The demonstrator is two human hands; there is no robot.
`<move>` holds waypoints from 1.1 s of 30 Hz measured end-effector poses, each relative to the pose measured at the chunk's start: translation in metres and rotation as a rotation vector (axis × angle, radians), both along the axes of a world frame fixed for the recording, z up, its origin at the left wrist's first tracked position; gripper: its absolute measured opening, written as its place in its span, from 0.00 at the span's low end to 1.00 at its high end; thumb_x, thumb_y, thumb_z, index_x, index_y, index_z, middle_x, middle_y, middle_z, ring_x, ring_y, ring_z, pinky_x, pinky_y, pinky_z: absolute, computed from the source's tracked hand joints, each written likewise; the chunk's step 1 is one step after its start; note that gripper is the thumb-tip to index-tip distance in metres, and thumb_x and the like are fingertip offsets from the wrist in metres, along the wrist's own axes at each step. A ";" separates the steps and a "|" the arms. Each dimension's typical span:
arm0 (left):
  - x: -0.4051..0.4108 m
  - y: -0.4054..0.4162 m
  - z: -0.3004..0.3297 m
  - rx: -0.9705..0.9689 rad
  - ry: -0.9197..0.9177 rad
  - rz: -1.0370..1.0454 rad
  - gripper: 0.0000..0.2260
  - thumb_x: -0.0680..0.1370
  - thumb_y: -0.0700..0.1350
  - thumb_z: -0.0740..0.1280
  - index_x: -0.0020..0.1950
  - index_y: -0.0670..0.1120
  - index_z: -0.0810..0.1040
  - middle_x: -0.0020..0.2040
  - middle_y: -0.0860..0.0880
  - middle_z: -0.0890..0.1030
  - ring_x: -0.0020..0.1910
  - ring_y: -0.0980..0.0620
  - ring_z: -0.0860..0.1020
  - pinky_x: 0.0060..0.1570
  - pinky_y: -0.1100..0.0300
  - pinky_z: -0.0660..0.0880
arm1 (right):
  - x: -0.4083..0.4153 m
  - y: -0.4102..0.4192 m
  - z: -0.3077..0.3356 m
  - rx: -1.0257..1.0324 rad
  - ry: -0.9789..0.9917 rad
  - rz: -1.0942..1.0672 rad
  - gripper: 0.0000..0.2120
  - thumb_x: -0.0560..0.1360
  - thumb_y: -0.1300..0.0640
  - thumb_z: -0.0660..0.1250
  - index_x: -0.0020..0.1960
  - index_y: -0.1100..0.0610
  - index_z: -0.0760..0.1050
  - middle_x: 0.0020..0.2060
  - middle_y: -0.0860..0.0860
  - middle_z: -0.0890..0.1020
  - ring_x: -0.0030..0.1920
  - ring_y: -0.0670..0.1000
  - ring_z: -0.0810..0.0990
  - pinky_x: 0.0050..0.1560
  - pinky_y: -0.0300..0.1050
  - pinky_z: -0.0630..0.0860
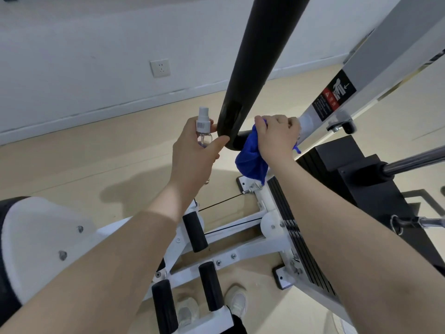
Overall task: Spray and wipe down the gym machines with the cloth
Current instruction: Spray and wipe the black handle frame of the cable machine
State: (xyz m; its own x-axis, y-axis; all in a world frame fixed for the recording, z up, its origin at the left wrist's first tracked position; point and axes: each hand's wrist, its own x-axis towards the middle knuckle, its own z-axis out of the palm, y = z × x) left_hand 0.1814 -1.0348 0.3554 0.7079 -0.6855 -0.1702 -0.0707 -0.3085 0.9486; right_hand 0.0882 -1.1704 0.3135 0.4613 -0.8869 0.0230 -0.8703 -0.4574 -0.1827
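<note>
at frame centre, a blue cloth (251, 157) is gripped by the right hand (277, 136) against the black bar (255, 56); a small spray bottle (203, 127) is clasped in the left hand (195, 150), just left of the bar.

Pale wood-look floor (101, 169), meeting a white wall at a white baseboard (79, 116). Standing on it: white-framed gym machine (243, 254), its base rails on black end feet (280, 277). Black weight stack (346, 169) rises from the base at right. A pair of light shoes (237, 301) planted on the floor between the rails, near bottom centre.
</note>
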 end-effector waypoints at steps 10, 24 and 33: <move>0.000 0.014 0.005 -0.071 0.202 -0.080 0.20 0.77 0.39 0.65 0.66 0.53 0.66 0.58 0.56 0.78 0.30 0.57 0.76 0.36 0.66 0.76 | 0.026 0.051 0.031 0.802 -1.073 -0.256 0.13 0.80 0.58 0.53 0.40 0.51 0.71 0.35 0.49 0.76 0.39 0.49 0.75 0.43 0.44 0.73; -0.006 0.043 0.027 -0.009 0.178 0.126 0.20 0.77 0.39 0.64 0.65 0.54 0.66 0.58 0.56 0.76 0.27 0.58 0.74 0.34 0.62 0.77 | 0.022 0.083 0.059 0.608 -1.025 -0.376 0.09 0.82 0.58 0.49 0.57 0.53 0.67 0.42 0.45 0.74 0.43 0.44 0.74 0.45 0.38 0.70; 0.014 0.063 0.039 -0.076 0.230 0.189 0.16 0.76 0.39 0.64 0.59 0.55 0.69 0.52 0.54 0.79 0.29 0.55 0.75 0.37 0.61 0.75 | 0.005 0.099 0.061 -0.422 -0.324 0.664 0.09 0.70 0.67 0.68 0.50 0.62 0.78 0.45 0.57 0.81 0.43 0.56 0.80 0.43 0.48 0.78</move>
State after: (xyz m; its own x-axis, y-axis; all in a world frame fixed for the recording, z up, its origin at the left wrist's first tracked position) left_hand 0.1955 -0.9718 0.3941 0.7731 -0.5619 -0.2941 0.2007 -0.2231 0.9539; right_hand 0.0933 -1.0716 0.3745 0.7968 -0.3217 0.5115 -0.3313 -0.9405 -0.0754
